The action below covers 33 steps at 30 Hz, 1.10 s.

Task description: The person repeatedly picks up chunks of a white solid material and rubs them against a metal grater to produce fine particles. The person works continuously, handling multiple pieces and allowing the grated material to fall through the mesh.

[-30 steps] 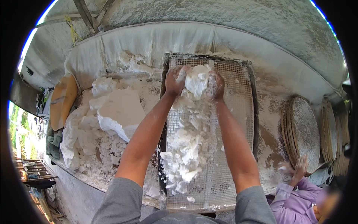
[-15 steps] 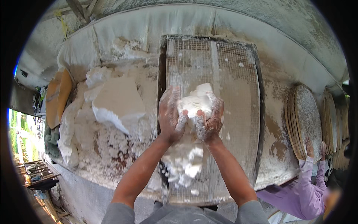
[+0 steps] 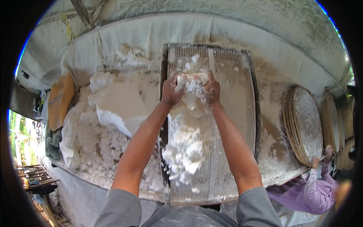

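— Where does the view sit?

— On the person's head, looking steeply down and forward over both forearms, which enter from the lower edge and reach up the middle to the left hand (image 3: 173, 87) and right hand (image 3: 207, 87).

— How near is it?

— Close: the wire mesh screen (image 3: 236, 113) fills the centre, and the grey sleeves sit right at the bottom.

— Any distortion?

— Strong fisheye. A black ring frames the picture, and the cloth-lined trough wall (image 3: 151, 34) curves along the top.

— What lies at the edges?

— Stacked round woven trays (image 3: 302, 125) on the right, a co-worker's purple sleeve (image 3: 310, 189) at lower right
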{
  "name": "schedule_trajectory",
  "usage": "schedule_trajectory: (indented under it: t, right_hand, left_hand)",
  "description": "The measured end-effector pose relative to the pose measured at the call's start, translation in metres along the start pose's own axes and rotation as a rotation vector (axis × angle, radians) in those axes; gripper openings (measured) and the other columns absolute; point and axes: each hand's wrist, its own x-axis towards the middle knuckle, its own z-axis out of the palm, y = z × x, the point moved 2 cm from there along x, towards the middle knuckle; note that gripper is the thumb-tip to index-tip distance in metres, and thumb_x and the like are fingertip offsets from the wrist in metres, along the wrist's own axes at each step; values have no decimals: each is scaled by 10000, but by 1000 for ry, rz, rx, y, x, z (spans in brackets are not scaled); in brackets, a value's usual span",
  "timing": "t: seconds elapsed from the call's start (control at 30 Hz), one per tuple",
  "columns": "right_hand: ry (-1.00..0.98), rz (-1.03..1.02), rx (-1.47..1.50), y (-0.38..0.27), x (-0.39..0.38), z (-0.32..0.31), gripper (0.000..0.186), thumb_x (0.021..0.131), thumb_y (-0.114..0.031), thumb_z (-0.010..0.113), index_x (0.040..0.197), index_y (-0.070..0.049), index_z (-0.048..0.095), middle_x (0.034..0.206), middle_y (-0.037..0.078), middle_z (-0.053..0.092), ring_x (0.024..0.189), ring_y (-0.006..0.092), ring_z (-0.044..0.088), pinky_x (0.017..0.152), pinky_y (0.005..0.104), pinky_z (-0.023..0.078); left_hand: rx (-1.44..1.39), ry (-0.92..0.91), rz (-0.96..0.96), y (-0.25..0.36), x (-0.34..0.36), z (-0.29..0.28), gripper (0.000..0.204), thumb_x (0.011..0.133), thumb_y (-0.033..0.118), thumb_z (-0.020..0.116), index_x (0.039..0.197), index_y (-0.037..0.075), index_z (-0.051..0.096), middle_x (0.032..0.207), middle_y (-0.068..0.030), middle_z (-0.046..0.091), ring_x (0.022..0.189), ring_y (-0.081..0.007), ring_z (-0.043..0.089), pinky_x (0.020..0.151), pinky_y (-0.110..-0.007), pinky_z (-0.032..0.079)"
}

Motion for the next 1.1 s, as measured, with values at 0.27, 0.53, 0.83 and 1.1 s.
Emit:
schedule_trajectory:
  t: [0.27, 0.53, 0.83, 1.1]
  right_hand:
    - [66, -153, -51, -17, -99, -8, 652, 831, -451, 797, 1308, -49, 607, 1337, 187, 618, 1267, 370, 553, 1079, 482, 412]
    - [196, -246, -482, 39, 107, 54, 611, 928, -532, 624, 1373, -113, 608, 1506, 213, 485, 1368, 417, 482, 1173, 515, 334]
    - [-139, -279, -317, 40, 62, 17, 608, 935, -455, 669, 1394, -76, 551, 1312, 202, 630, 1291, 393, 539, 1128, 461, 404]
    - [-159, -749, -382, -25, -94, -26, 637, 944, -506, 654, 1429, -107, 548, 1474, 175, 529, 1421, 395, 417, 1231, 489, 254]
  left_hand:
    - [91, 44, 95, 72, -100, -10, 458, 919, 290, 623, 1274, 1, 647, 1317, -211, 643, 1232, -423, 581, 1055, -478, 432]
    - [640, 140, -171, -16, 74, 29, 640, 1010, 422, 489, 1525, 49, 411, 1522, -222, 463, 1504, -400, 279, 1235, -546, 149]
    - [593, -206, 163, -18, 30, 5, 425, 1034, 294, 501, 1425, 141, 567, 1405, -175, 589, 1306, -389, 539, 1130, -500, 383]
    - [335, -177, -17, 70, -122, -15, 680, 930, 471, 631, 1447, 46, 510, 1492, -211, 497, 1407, -414, 426, 1179, -481, 310]
